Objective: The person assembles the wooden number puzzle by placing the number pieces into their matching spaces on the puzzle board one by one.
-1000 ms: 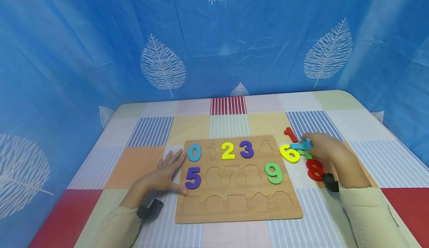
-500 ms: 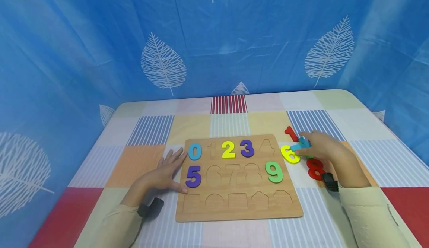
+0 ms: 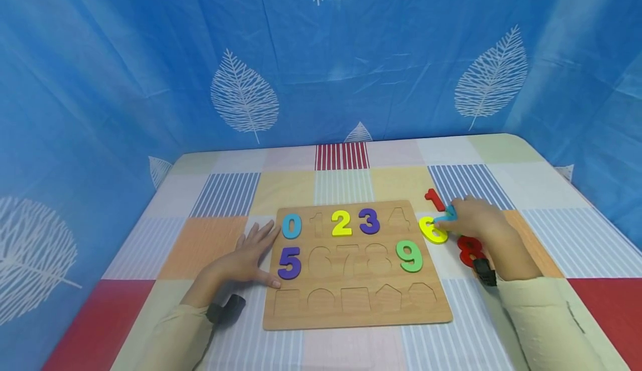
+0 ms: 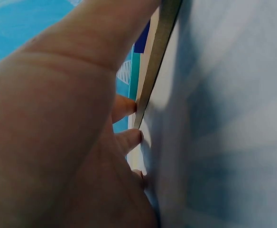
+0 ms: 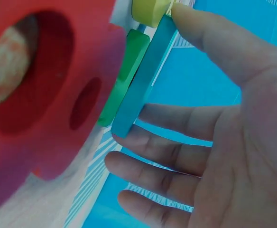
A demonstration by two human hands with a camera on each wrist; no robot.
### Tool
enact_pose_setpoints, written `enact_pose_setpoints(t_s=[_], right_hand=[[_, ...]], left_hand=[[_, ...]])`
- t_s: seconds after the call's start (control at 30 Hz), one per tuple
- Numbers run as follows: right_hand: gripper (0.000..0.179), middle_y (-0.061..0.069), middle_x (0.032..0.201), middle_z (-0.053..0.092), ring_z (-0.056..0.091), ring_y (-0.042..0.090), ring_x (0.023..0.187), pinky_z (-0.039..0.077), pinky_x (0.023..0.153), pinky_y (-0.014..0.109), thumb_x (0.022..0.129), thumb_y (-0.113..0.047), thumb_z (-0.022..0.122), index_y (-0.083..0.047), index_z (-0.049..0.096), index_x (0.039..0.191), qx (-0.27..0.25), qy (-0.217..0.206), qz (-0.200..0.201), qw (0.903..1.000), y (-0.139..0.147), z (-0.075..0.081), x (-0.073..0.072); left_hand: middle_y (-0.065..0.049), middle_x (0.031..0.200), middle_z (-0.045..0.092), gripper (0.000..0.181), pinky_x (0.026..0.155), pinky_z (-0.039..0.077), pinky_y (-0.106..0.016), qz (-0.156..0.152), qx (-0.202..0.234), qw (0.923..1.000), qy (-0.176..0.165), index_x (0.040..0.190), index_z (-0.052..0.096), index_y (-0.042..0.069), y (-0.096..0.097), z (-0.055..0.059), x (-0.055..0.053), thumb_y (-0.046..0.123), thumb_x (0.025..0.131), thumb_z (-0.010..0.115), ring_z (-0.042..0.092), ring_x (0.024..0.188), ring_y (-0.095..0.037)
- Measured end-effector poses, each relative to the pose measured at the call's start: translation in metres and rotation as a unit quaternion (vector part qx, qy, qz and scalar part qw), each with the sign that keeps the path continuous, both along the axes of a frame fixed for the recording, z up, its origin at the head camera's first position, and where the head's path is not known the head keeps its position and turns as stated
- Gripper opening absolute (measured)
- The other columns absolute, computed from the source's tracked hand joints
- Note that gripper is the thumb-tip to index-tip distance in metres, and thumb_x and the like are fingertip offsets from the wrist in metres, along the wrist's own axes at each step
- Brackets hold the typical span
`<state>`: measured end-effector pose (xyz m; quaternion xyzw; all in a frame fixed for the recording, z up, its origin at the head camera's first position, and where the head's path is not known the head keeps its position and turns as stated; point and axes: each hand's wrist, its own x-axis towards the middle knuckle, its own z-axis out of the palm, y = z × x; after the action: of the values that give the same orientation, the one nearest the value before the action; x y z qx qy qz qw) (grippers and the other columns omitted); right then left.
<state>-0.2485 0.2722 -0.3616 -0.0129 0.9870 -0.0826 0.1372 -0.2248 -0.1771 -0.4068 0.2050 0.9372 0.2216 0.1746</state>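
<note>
My left hand (image 3: 249,257) lies with spread fingers along the left edge of a wooden number board (image 3: 356,307). Its thumb and fingertips touch the board's edge. My right hand (image 3: 476,218) pinches a blue number piece (image 5: 145,78) between thumb and fingers, to the right of the board. The hand hides part of that piece, so its digit is unclear. A green piece (image 5: 124,78) lies right beside the blue one. Close by are a yellow 6 (image 3: 433,230), a red 1 (image 3: 435,200) and a red 8 (image 3: 470,251), the 8 partly under the wrist.
In the board sit a blue 0 (image 3: 291,226), yellow 2 (image 3: 341,224), purple 3 (image 3: 369,221), purple 5 (image 3: 289,263) and green 9 (image 3: 409,256). Its other recesses are bare. A patchwork cloth (image 3: 351,351) covers the table; a blue leaf-print curtain (image 3: 321,70) hangs behind.
My right hand has shifted slightly left over the blue piece, and its thumb has come in against it. More of the blue piece is covered. The left hand stays put.
</note>
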Motion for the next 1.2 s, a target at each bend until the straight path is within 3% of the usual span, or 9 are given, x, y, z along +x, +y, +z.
enact_pose_setpoints(t_s=[0.2, 0.37, 0.53, 0.7, 0.83, 1.07, 1.2], right_hand=[[0.082, 0.031, 0.113, 0.047, 0.047, 0.039, 0.091, 0.052, 0.068, 0.049, 0.071, -0.046, 0.071, 0.007, 0.043, 0.128, -0.029, 0.028, 0.029, 0.9988, -0.009, 0.002, 0.002], [0.075, 0.028, 0.117, 0.047, 0.048, 0.038, 0.096, 0.052, 0.073, 0.05, 0.073, -0.04, 0.071, 0.003, 0.045, 0.129, -0.057, 0.056, 0.082, 0.9934, -0.027, 0.01, 0.007], [0.071, 0.029, 0.123, 0.044, 0.044, 0.044, 0.107, 0.047, 0.082, 0.057, 0.075, -0.037, 0.07, 0.0, 0.045, 0.13, -0.067, 0.068, 0.11, 0.9893, -0.042, 0.017, 0.015], [0.07, 0.018, 0.108, 0.05, 0.05, 0.03, 0.092, 0.05, 0.071, 0.042, 0.074, -0.037, 0.072, -0.001, 0.047, 0.129, -0.083, 0.087, 0.146, 0.9819, -0.054, 0.018, 0.021], [0.067, 0.012, 0.1, 0.051, 0.048, 0.021, 0.083, 0.045, 0.064, 0.031, 0.074, -0.033, 0.073, -0.002, 0.049, 0.128, -0.087, 0.1, 0.177, 0.9753, -0.064, 0.018, 0.023], [0.066, 0.009, 0.098, 0.051, 0.044, 0.018, 0.08, 0.039, 0.06, 0.023, 0.072, -0.031, 0.074, -0.003, 0.051, 0.127, -0.077, 0.098, 0.214, 0.9689, -0.091, 0.015, 0.025], [0.066, 0.007, 0.099, 0.052, 0.045, 0.019, 0.084, 0.043, 0.063, 0.025, 0.072, -0.033, 0.076, -0.004, 0.052, 0.126, -0.064, 0.086, 0.234, 0.9663, -0.11, 0.011, 0.028]], left_hand=[[-0.016, 0.154, 0.003, 0.119, 0.108, -0.006, -0.061, 0.003, 0.0, 1.0, -0.003, 0.147, 0.013, 0.007, -0.003, 0.0, 0.002, 0.055, 0.059, 0.077, -0.01, 0.138, -0.043], [-0.016, 0.154, 0.002, 0.118, 0.108, -0.007, -0.061, 0.001, 0.0, 1.0, -0.001, 0.147, 0.012, 0.007, -0.004, 0.0, 0.002, 0.054, 0.06, 0.076, -0.01, 0.138, -0.043], [-0.016, 0.154, 0.002, 0.117, 0.108, -0.007, -0.061, -0.005, -0.001, 1.0, 0.002, 0.147, 0.012, 0.007, -0.005, -0.001, 0.0, 0.055, 0.06, 0.076, -0.01, 0.138, -0.042], [-0.015, 0.154, 0.002, 0.117, 0.108, -0.006, -0.06, -0.006, -0.011, 0.9999, 0.001, 0.147, 0.012, 0.008, -0.005, 0.0, -0.001, 0.056, 0.061, 0.075, -0.01, 0.138, -0.041], [-0.015, 0.154, 0.001, 0.118, 0.108, -0.007, -0.06, -0.003, -0.009, 0.9999, -0.003, 0.147, 0.012, 0.008, -0.004, 0.002, -0.001, 0.055, 0.06, 0.076, -0.011, 0.138, -0.041], [-0.015, 0.154, 0.002, 0.117, 0.108, -0.006, -0.061, -0.012, -0.009, 0.9999, 0.004, 0.147, 0.013, 0.008, -0.004, 0.0, -0.002, 0.055, 0.061, 0.075, -0.01, 0.138, -0.041], [-0.015, 0.154, 0.002, 0.117, 0.108, -0.006, -0.061, -0.015, -0.006, 0.9999, 0.001, 0.147, 0.013, 0.008, -0.002, -0.002, -0.002, 0.056, 0.061, 0.075, -0.01, 0.138, -0.041]])
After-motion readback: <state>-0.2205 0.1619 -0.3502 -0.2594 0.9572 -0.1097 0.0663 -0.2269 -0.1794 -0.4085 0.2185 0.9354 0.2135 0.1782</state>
